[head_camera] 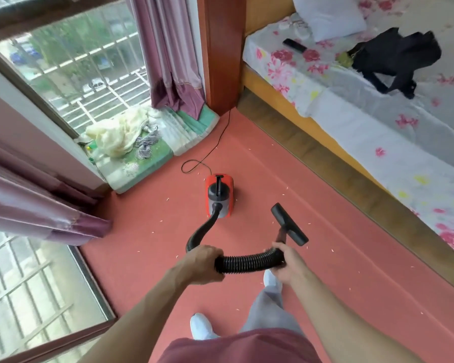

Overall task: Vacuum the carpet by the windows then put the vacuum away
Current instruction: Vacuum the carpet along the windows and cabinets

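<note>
At my far left the windows (71,72) run along the wall, with a mauve curtain (37,205) bunched in front of them. Beyond it, a green padded mat (152,155) lies on the sill with a crumpled cream cloth (116,134) on top. A thin black cord (216,142) trails from the corner post across the red carpet (338,258) to the back of the red vacuum (219,195), which sits on the carpet ahead of me, near the mat. Pale scraps are scattered over the carpet around it.

The black ribbed hose (247,262) curves from the vacuum's front towards me. My left hand (203,264) is wrapped around it, fingers curled under. My right hand (286,263) grips the hose where it bends up into the tube, thumb over the top. The black floor nozzle (290,225) sits just beyond that hand; I cannot tell whether it touches the carpet.

To the right stands the bed (378,121) in a flowered sheet, with a black bag (396,58) lying on it.
</note>
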The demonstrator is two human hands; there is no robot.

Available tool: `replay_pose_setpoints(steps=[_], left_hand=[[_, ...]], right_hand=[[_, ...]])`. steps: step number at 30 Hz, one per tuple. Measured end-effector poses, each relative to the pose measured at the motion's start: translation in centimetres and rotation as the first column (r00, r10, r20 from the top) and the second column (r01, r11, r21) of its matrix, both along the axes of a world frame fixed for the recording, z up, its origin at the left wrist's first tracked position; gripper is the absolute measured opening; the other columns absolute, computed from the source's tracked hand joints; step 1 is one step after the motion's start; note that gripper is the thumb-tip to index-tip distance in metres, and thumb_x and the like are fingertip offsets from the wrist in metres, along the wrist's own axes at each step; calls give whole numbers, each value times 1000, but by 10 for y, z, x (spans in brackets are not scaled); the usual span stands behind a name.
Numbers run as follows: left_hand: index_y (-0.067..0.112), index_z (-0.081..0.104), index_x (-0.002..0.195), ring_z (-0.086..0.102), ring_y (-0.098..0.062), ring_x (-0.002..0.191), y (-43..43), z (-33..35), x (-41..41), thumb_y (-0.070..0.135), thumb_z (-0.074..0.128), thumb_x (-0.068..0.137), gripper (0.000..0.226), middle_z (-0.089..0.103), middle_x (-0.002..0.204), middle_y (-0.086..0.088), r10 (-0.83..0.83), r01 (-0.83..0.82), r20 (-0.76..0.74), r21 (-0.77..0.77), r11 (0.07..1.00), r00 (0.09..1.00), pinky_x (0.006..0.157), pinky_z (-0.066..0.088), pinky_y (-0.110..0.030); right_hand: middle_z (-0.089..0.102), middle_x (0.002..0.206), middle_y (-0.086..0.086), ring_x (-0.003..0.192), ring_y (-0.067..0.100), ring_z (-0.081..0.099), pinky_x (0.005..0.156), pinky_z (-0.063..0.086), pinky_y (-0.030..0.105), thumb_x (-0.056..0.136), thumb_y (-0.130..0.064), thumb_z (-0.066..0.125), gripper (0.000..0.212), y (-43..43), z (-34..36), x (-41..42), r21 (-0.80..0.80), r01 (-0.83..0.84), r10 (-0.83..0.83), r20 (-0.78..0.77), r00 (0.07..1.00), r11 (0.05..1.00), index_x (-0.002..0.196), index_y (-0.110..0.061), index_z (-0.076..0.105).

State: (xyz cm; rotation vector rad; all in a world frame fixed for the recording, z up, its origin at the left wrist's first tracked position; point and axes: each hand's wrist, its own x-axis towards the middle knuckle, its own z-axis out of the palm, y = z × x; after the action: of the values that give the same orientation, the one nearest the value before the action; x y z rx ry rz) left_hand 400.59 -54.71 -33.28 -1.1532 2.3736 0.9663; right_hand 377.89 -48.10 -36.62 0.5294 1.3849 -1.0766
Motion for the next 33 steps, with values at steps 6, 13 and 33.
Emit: replay_pose_setpoints(steps=[6,13,33], left_hand=[[13,59,82,62,-24,84,13,5,39,25,64,75,15,67,84,-5,-31,30,-35,-22,999,999,72,48,-35],[16,57,84,59,-22,78,3,4,22,24,62,75,14,57,77,4,-78,79,-73,15,997,994,69,50,-38],[24,49,74,53,-22,69,-105,-19,-167,71,54,85,49,53,71,3,-40,32,24,264,964,999,65,45,-37]], right_hand=[[56,73,10,65,21,56,66,50,31,91,-2,58,4,20,8,47,-12,22,-22,-9,1000,1000,90,-2,54],[56,87,10,75,22,57,72,51,31,84,-9,66,32,31,14,42,94,77,-71,-61,996,993,113,-3,54],[55,83,14,71,24,54,55,45,34,89,-11,67,21,-80,-21,-148,257,26,-9,-66,998,966,85,-5,47]])
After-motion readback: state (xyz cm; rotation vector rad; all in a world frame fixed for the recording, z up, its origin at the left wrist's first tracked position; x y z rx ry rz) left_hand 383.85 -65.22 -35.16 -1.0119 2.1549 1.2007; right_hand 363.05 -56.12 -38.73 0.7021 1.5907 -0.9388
